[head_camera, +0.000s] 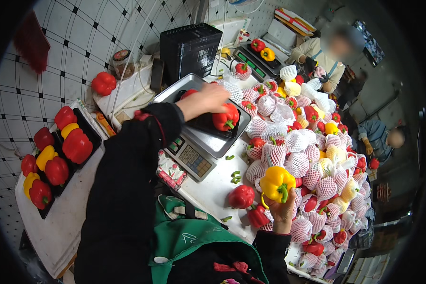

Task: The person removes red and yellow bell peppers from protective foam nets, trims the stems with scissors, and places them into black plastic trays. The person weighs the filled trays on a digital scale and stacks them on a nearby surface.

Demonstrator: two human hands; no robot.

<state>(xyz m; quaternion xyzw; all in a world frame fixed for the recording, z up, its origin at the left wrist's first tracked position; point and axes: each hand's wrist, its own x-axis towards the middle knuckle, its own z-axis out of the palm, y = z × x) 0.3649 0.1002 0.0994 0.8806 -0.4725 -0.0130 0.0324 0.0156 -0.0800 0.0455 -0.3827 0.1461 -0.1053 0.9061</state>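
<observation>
My left hand [206, 100] reaches over a digital scale with a metal pan [218, 145]. Its fingers come down beside a red bell pepper [226, 118] in a black plastic tray [203, 125] on the pan. Another red pepper [188, 93] shows partly behind the hand; whether the fingers grip anything is hidden. In my right hand [283, 213] is a yellow bell pepper [277, 181], its green stem towards me. A yellow handle loop [264, 201] hangs under that pepper, apparently from scissors. Two red peppers [241, 196] [257, 216] lie left of this hand.
A large heap of peppers in foam nets [298, 163] covers the right side. Black trays of peppers [81, 122] stand at left. Cut green stems [236, 176] lie on the white table [202, 193]. Behind are a black crate stack [190, 49], a second scale [257, 65] and two people.
</observation>
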